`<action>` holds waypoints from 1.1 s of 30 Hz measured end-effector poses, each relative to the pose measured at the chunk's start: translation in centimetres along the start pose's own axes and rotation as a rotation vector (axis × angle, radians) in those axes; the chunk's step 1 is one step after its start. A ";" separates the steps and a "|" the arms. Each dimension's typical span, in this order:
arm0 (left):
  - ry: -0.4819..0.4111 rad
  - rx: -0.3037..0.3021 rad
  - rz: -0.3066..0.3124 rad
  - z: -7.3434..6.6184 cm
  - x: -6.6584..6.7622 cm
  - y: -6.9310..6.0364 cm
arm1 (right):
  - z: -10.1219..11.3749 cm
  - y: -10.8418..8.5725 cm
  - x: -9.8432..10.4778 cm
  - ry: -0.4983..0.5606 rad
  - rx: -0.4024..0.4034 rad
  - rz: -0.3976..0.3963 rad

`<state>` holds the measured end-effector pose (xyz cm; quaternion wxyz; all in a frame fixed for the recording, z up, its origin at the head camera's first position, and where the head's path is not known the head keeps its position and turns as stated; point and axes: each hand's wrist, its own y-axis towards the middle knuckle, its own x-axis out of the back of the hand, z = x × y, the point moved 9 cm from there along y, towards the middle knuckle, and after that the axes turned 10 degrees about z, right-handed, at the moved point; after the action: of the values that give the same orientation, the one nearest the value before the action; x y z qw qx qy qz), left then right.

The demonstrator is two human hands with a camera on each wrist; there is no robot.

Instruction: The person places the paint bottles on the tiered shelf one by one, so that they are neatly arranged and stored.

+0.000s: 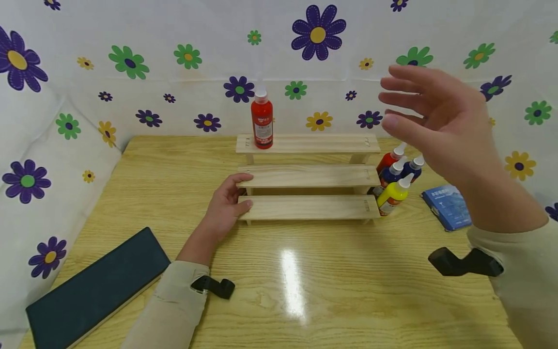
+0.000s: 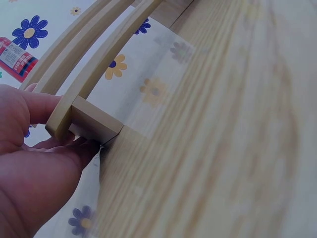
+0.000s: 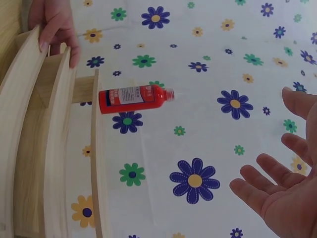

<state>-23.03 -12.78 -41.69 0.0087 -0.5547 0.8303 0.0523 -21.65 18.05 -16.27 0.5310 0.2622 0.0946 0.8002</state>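
Note:
A three-tier wooden stepped rack (image 1: 309, 208) stands on the table. My left hand (image 1: 223, 206) grips its left end, thumb on the bottom step and fingers at the middle one. In the left wrist view, the fingers of that hand (image 2: 39, 163) bend around the end of the lowest step. A red paint bottle (image 1: 262, 121) with a white cap is upright at the left of the top step. My right hand (image 1: 453, 116) is raised in the air, right of the rack and away from it. Its fingers are spread and nothing is in it.
Several paint bottles crowd the rack's right end, among them a yellow bottle (image 1: 391, 198) in front and a dark blue bottle (image 1: 412, 167) behind. A blue box (image 1: 449, 206) lies right of them. A dark flat board (image 1: 98, 288) lies at front left. Flowered cloth (image 1: 279, 63) hangs behind.

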 end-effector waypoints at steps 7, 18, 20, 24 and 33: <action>0.003 -0.001 0.003 0.0 -0.1 0.0 | -1.7 -3.2 1.8 -0.011 -0.045 -0.045; -0.015 -0.019 0.014 0.0 -0.1 0.0 | -6.3 -8.4 3.9 -0.223 -0.266 -0.128; -0.015 -0.023 0.016 0.0 -0.1 0.0 | -7.4 -9.3 4.1 -0.173 -0.279 -0.135; -0.013 -0.034 0.020 0.0 0.0 0.0 | -9.2 -10.7 4.3 -0.082 -0.276 -0.151; -0.017 -0.038 0.019 0.1 -0.1 0.0 | -13.7 -12.9 4.4 -0.268 -0.429 -0.198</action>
<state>-23.00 -12.74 -41.77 0.0049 -0.5463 0.8344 0.0730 -19.76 29.13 -31.95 0.6579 0.2366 -0.1230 0.7043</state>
